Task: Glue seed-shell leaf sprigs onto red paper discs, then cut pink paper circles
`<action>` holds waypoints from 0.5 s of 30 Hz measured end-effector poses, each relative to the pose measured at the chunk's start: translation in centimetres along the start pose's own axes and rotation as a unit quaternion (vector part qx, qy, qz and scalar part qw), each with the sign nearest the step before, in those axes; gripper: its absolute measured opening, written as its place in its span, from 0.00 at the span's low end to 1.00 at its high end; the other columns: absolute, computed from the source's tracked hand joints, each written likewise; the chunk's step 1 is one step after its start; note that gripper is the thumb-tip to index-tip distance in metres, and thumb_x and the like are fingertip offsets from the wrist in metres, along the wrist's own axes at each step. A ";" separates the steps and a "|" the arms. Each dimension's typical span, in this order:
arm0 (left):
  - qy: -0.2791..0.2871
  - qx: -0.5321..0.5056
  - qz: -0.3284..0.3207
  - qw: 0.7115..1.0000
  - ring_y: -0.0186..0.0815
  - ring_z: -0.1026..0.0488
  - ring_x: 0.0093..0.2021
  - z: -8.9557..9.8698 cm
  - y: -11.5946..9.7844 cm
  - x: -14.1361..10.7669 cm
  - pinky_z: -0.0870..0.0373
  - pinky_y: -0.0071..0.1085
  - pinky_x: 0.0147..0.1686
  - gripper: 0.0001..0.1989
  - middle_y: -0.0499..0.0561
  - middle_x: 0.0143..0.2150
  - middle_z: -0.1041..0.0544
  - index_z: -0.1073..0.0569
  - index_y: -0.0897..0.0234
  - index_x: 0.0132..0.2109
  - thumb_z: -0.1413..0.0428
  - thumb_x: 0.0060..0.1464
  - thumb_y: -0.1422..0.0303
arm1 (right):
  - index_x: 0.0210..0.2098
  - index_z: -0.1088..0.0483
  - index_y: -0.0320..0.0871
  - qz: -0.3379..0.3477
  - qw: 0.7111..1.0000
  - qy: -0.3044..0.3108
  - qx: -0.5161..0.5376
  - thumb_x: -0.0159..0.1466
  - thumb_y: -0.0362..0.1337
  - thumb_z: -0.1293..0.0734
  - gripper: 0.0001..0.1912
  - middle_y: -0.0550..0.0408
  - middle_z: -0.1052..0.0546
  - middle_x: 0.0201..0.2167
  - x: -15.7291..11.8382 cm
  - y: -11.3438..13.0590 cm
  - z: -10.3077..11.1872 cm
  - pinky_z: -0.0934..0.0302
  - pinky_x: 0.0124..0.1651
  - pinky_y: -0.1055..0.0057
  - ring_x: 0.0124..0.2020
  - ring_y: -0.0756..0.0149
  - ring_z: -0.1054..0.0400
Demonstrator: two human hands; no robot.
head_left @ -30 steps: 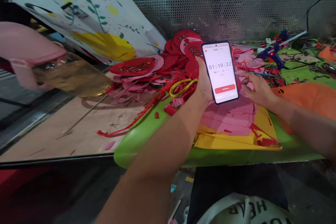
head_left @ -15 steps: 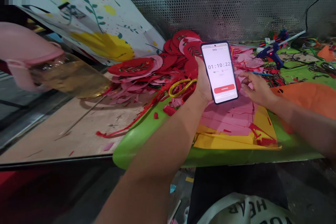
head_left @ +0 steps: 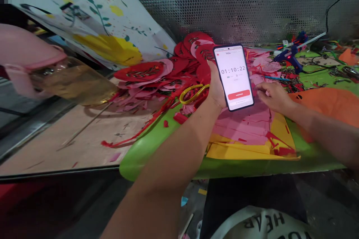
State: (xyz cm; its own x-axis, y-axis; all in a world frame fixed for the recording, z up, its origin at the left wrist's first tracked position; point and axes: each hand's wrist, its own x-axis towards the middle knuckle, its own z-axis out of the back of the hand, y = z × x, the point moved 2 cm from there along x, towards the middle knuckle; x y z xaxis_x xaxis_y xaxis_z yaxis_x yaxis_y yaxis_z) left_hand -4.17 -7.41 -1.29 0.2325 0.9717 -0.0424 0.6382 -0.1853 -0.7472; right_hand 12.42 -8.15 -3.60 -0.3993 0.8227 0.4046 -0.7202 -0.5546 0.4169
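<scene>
- Phone (head_left: 234, 76) stood tilted upright in the left hand (head_left: 217, 87), screen towards the wearer, reading 01:10:22; the left fingers gripped it from the left edge, mostly hidden behind it.
- Right hand (head_left: 273, 95) hung just beside the phone's right edge; its fingers were loosely bent, half open, with nothing seen in them; whether a fingertip touched the edge, I could not tell.
- Step in hand, as I judged it, was checking or working the screen; a press on the red button (head_left: 239, 95), left of the right fingertips, would have called for one finger straightened across the glass while the left grip stayed firm.
- Pink sheets (head_left: 241, 130) lay below both hands' fingers; a glue gun (head_left: 290, 58) lay beyond the right ones; red discs (head_left: 143, 71) left of the left ones.
</scene>
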 end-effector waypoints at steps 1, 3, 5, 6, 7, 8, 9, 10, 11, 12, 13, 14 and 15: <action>0.000 0.001 0.002 1.000 0.50 0.24 0.49 0.0 0.0 0.0 0.24 0.44 0.41 0.45 0.56 0.32 0.23 0.26 0.67 0.41 0.75 0.56 0.38 | 0.38 0.25 0.42 0.009 1.000 0.007 -0.002 0.60 0.33 0.40 0.13 0.52 0.21 0.29 0.0 0.0 0.0 0.40 0.38 0.65 0.28 0.64 0.31; -0.009 0.001 0.008 1.000 0.50 0.25 0.52 0.0 0.0 0.0 0.24 0.44 0.43 0.45 0.57 0.34 0.22 0.26 0.67 0.42 0.75 0.56 0.38 | 0.37 0.24 0.42 0.027 0.999 0.018 0.000 0.61 0.34 0.41 0.13 0.53 0.22 0.27 -0.1 0.2 0.0 0.40 0.37 0.66 0.27 0.65 0.32; -0.020 0.000 0.008 1.000 0.49 0.26 0.53 0.1 0.0 0.0 0.25 0.44 0.44 0.44 0.56 0.36 0.22 0.26 0.66 0.44 0.74 0.56 0.37 | 0.38 0.24 0.42 0.038 0.999 0.025 0.008 0.61 0.34 0.41 0.14 0.53 0.22 0.28 -0.1 0.3 0.1 0.41 0.36 0.67 0.27 0.66 0.32; -0.022 0.000 0.005 1.000 0.49 0.25 0.52 0.1 0.0 0.0 0.25 0.44 0.44 0.44 0.56 0.35 0.22 0.26 0.66 0.44 0.74 0.56 0.37 | 0.38 0.24 0.42 0.039 0.999 0.028 0.013 0.62 0.34 0.41 0.14 0.53 0.22 0.28 -0.1 0.3 0.0 0.41 0.35 0.67 0.27 0.66 0.32; -0.019 0.000 0.003 1.000 0.49 0.25 0.52 0.1 -0.1 0.0 0.25 0.44 0.44 0.45 0.56 0.34 0.22 0.26 0.67 0.43 0.75 0.56 0.38 | 0.39 0.24 0.42 0.039 0.999 0.032 0.018 0.62 0.34 0.41 0.15 0.52 0.22 0.28 -0.1 0.3 0.0 0.42 0.35 0.68 0.27 0.66 0.32; -0.014 0.002 0.001 1.000 0.49 0.24 0.50 0.1 -0.1 0.0 0.25 0.44 0.44 0.45 0.55 0.32 0.22 0.26 0.67 0.43 0.76 0.56 0.38 | 0.39 0.24 0.41 0.036 0.998 0.036 0.023 0.62 0.34 0.42 0.15 0.52 0.22 0.28 -0.1 0.3 0.0 0.42 0.34 0.68 0.27 0.66 0.32; -0.009 0.005 -0.001 1.000 0.49 0.23 0.49 0.1 -0.1 0.0 0.25 0.45 0.43 0.46 0.55 0.30 0.23 0.26 0.68 0.42 0.77 0.56 0.38 | 0.39 0.24 0.41 0.033 0.998 0.041 0.029 0.62 0.34 0.42 0.15 0.51 0.22 0.29 -0.1 0.4 -0.1 0.42 0.34 0.69 0.27 0.66 0.32; -0.004 0.008 -0.002 1.000 0.49 0.23 0.48 0.1 -0.1 0.0 0.25 0.45 0.43 0.47 0.55 0.29 0.23 0.26 0.68 0.42 0.78 0.56 0.38 | 0.38 0.24 0.40 0.029 0.998 0.045 0.034 0.62 0.34 0.42 0.15 0.51 0.22 0.28 -0.1 0.4 -0.1 0.42 0.33 0.69 0.27 0.66 0.32; -0.001 0.012 -0.001 1.000 0.49 0.22 0.47 0.1 -0.2 0.0 0.25 0.45 0.43 0.47 0.55 0.28 0.23 0.26 0.68 0.42 0.78 0.55 0.38 | 0.38 0.24 0.40 0.026 0.998 0.052 0.037 0.63 0.34 0.42 0.15 0.51 0.23 0.28 -0.1 0.4 -0.1 0.43 0.33 0.69 0.27 0.66 0.32; -0.001 0.015 0.001 1.000 0.48 0.22 0.47 0.2 -0.2 0.0 0.25 0.45 0.44 0.47 0.56 0.29 0.23 0.25 0.68 0.42 0.79 0.55 0.38 | 0.37 0.24 0.40 0.024 0.997 0.059 0.040 0.63 0.35 0.43 0.15 0.52 0.23 0.27 -0.1 0.4 -0.2 0.43 0.32 0.69 0.27 0.66 0.33; -0.002 0.017 0.005 1.000 0.48 0.22 0.47 0.2 -0.2 0.0 0.25 0.45 0.44 0.48 0.56 0.29 0.23 0.25 0.67 0.42 0.79 0.55 0.38 | 0.37 0.25 0.40 0.023 0.996 0.068 0.042 0.64 0.35 0.43 0.15 0.52 0.24 0.26 -0.1 0.4 -0.2 0.44 0.31 0.70 0.26 0.66 0.33; -0.003 0.018 0.009 1.000 0.48 0.23 0.47 0.3 -0.2 0.1 0.25 0.45 0.45 0.47 0.56 0.30 0.22 0.25 0.67 0.43 0.79 0.55 0.38 | 0.36 0.25 0.40 0.024 0.995 0.079 0.046 0.64 0.36 0.43 0.15 0.53 0.25 0.25 -0.1 0.4 -0.2 0.44 0.30 0.70 0.25 0.67 0.34; -0.005 0.016 0.012 1.000 0.48 0.23 0.48 0.4 -0.2 0.1 0.25 0.45 0.46 0.47 0.56 0.31 0.22 0.25 0.66 0.43 0.79 0.55 0.38 | 0.35 0.25 0.41 0.025 0.994 0.089 0.052 0.65 0.36 0.43 0.15 0.54 0.26 0.24 -0.1 0.4 -0.3 0.44 0.30 0.70 0.25 0.67 0.35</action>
State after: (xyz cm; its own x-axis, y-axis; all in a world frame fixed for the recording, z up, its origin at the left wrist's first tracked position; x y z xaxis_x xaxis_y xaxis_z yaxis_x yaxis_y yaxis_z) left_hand -4.57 -7.25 -1.39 0.2406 0.9683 -0.0669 0.6082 -0.2041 -0.7671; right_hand 12.03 -8.45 -3.68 -0.5341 0.7978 0.2797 -0.6381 -0.5975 0.4856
